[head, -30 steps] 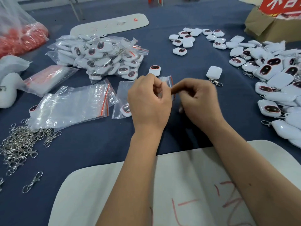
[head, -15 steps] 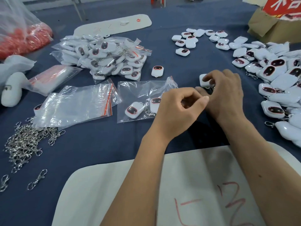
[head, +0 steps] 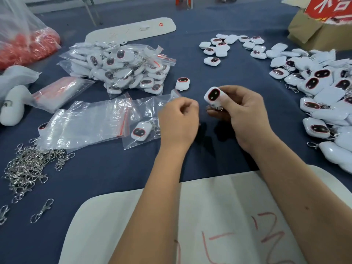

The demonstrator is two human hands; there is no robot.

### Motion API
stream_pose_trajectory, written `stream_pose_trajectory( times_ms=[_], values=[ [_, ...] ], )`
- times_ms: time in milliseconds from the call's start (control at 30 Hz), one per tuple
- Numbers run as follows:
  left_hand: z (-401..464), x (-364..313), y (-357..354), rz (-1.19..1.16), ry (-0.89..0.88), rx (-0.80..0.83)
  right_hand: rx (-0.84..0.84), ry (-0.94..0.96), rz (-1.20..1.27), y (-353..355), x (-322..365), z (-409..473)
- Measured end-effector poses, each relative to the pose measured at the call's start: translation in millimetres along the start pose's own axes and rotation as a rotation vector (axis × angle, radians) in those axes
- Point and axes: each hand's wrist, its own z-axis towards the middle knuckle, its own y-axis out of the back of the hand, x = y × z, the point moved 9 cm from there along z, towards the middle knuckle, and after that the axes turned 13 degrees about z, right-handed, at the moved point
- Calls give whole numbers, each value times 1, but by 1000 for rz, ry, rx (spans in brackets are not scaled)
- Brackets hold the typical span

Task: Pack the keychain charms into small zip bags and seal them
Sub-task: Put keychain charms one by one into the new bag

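My right hand (head: pixel 245 115) pinches a white keychain charm (head: pixel 213 96) with a dark red-rimmed face, holding it upright above the blue cloth, its metal clasp below my thumb. My left hand (head: pixel 179 121) has curled fingers on the right end of a small clear zip bag (head: pixel 144 111). One charm (head: pixel 140 132) shows inside that bag; my hand hides the rest of it. A stack of empty zip bags (head: pixel 85 126) lies to the left. Loose charms (head: pixel 320 86) are heaped at the right.
A pile of filled bags (head: pixel 122 67) sits at the back left, and a single charm (head: pixel 182 83) lies just beyond my hands. Metal clasps (head: pixel 26 168) are scattered front left. A white sheet (head: pixel 209 221) lies under my forearms. A cardboard box (head: pixel 312 33) stands back right.
My right hand reached right, picked a charm off the cloth and brought it up toward the centre. My left hand and the zip bag shifted left.
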Motion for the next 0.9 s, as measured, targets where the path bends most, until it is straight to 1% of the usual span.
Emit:
stream_pose_trajectory(
  times_ms=[67,133,267,367,433,600,667,767,900],
  values=[
    [1,3,2,-120,51,24,33,-87,171,-12,-10,-4],
    [-1,1,-1,-194,64,79,56,-141,210,-17,-18,-6],
    [-2,3,-2,-298,113,115,83,-89,44,-14,-14,-6],
    [-2,8,-4,-374,191,149,191,-61,22,-25,-10,-10],
    [-2,10,-5,-378,209,162,233,-53,34,-30,-9,-12],
    [-4,6,-8,-377,189,214,233,24,-11,-29,-3,-13],
    [-3,4,-6,-367,161,195,252,44,-36,-31,-2,-14],
    [0,2,-1,-278,111,157,277,33,-30,-35,-3,-16],
    [0,-1,0,-234,68,161,260,74,-82,-33,0,-15]
  ],
)
